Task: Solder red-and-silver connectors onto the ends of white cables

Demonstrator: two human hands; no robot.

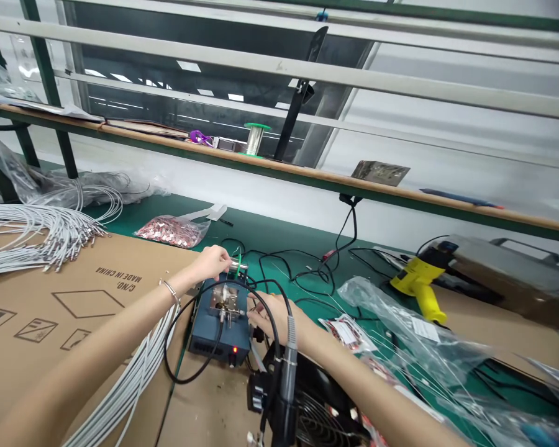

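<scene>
We look across a green bench mat [279, 239] at a white panel [261, 198] beneath a long wood-edged shelf [279, 167]. Behind it, green steel uprights [46, 81] and pale horizontal rails [279, 65] cross a dark glass window [135, 49], where bright ceiling lights [189, 66] show as reflections.

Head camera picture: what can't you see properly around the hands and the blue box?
Head view:
Right hand: its fingers hide what is between them.
Blue box: a black cable hides part of it.
Black fan: bottom edge cuts it off, right forearm covers some.
Red-printed packet: words too small to read.
</scene>
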